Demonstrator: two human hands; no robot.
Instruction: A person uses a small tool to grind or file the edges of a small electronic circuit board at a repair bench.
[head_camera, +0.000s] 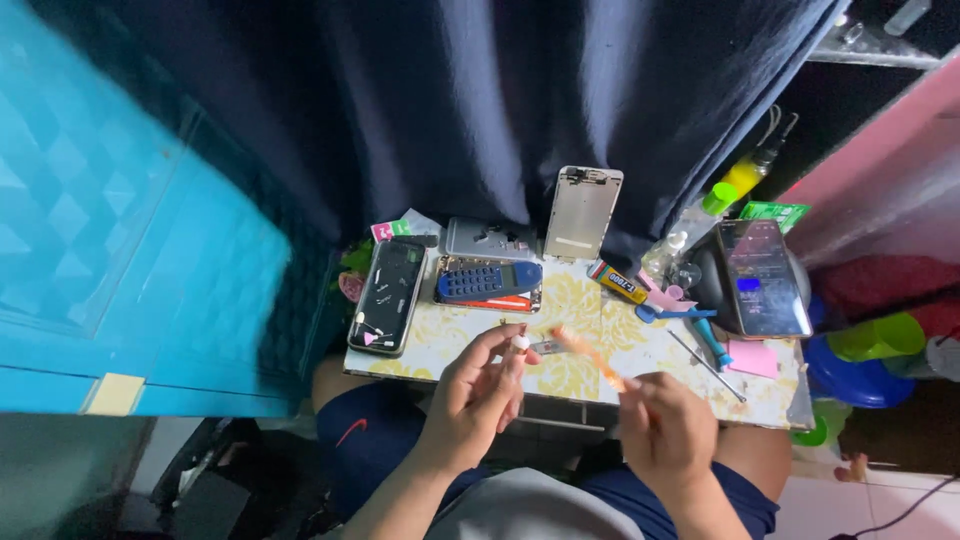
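Inspector A: State of the 2 hands?

Inspector B: The left hand (478, 395) is curled, pinching a small white-tipped part (521, 342) between thumb and fingertips above the front of the desk (440, 345). The right hand (665, 425) is closed around the near end of an orange tool (590, 356).

Inspector A: Orientation of the tool?

Inspector B: It is blurred. Its long axis runs diagonally, from the right hand up and leftward, the far tip pointing toward the white-tipped part and ending just beside it.

Inspector A: Surroundings?

Inspector B: A black phone (387, 295) lies at the desk's left edge; a blue handset (488, 281) rests on an opened device behind the hands; a phone back housing (582, 212) leans against the dark curtain (480, 100). A lit phone (763, 277) sits at the right, with a blue-handled screwdriver (711, 343) near it.
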